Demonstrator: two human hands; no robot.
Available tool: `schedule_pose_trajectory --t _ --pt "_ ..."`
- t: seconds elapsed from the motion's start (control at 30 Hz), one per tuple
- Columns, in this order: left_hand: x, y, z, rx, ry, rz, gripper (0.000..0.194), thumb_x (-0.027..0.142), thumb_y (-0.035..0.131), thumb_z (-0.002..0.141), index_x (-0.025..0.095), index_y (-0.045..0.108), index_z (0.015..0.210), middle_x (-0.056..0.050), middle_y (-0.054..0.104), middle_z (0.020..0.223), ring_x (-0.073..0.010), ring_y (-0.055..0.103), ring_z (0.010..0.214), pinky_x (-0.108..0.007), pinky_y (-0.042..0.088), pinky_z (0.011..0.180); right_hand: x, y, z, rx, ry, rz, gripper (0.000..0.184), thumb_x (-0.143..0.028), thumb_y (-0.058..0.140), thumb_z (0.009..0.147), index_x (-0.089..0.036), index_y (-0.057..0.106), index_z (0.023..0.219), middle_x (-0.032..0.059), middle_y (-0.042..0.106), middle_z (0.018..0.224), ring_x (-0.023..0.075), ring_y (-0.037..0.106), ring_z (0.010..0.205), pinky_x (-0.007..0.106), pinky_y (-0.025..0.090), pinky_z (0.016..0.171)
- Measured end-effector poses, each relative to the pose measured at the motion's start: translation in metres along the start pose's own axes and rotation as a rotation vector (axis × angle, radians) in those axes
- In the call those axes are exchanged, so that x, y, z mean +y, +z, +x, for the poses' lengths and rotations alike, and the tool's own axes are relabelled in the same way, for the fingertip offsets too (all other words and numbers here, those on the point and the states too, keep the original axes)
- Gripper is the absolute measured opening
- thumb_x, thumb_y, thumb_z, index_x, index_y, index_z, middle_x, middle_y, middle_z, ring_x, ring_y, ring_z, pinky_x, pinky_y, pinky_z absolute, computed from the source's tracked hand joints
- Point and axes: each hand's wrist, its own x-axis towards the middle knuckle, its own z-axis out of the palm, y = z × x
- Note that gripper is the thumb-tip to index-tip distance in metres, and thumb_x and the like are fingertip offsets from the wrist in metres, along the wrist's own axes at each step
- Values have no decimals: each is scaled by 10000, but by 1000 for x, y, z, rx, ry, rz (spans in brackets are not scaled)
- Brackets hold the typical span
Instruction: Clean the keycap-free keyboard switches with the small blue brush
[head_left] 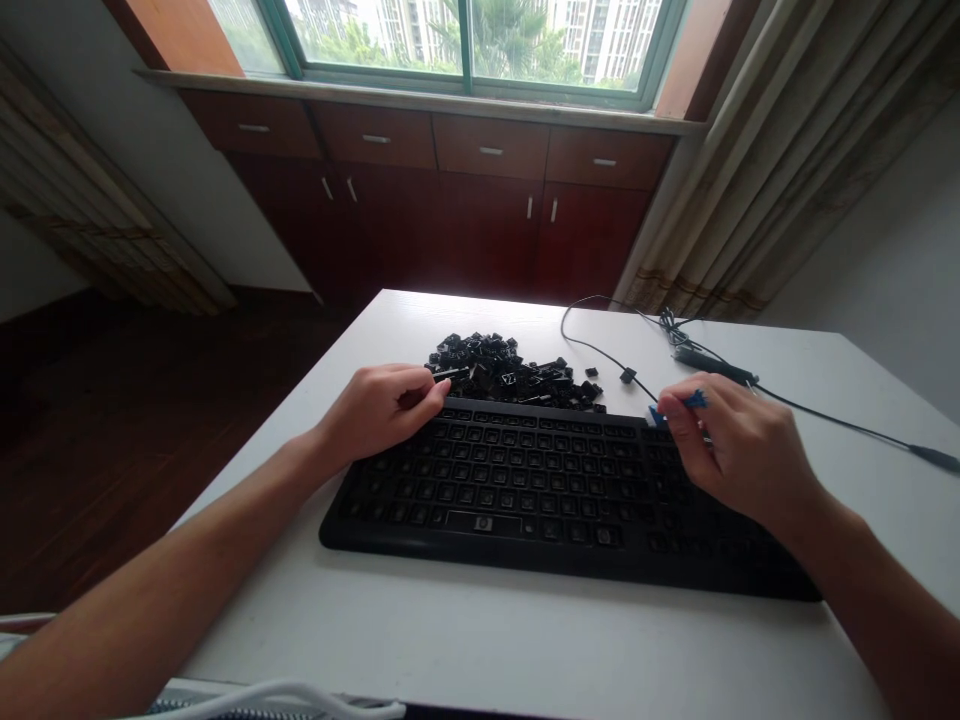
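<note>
A black keyboard with its keycaps off lies slightly slanted on the white table. My left hand is closed at its far left corner, thumb and curled index finger at the back edge; the other fingers are hidden. Just beyond the thumb is a long black key, at the edge of a heap of loose black keycaps. My right hand pinches a small blue brush over the keyboard's right part. Its pale end is at the back edge.
A black cable loops behind the keyboard to a tied bundle and a dark plug at right. Two stray keycaps lie near it. White cords run along the table's near edge. Red-brown cabinets stand beyond.
</note>
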Motion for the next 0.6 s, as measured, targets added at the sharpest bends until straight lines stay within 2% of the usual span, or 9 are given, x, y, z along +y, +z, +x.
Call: schedule_pose_trajectory --t 0.1,0.2,0.3,0.6 --pt "0 0 -1 1 -2 -6 456 337 540 979 184 345 597 55 337 570 -86 303 533 -263 290 555 -1 -2 0 47 29 117 43 -147 586 937 -189 591 946 48 669 851 167 614 712 302 457 630" --pt "0 -1 -1 0 2 2 454 335 544 976 186 343 597 55 334 569 -87 298 533 -265 290 554 -1 -2 0 32 72 270 76 -157 553 963 -206 602 931 31 657 815 151 604 664 300 466 618" --pt "0 0 -1 3 16 8 455 327 549 974 186 337 597 55 330 572 -89 291 538 -269 288 556 -1 -1 -1 19 114 331 128 -179 529 980 -212 605 882 18 645 783 142 599 633 301 466 603" --pt "-1 0 0 2 23 9 442 320 563 966 182 376 590 55 343 568 -88 295 536 -269 294 558 -5 2 -4 -63 363 555 327 -366 446 1042 -213 614 808 -13 565 642 112 549 543 260 438 508"
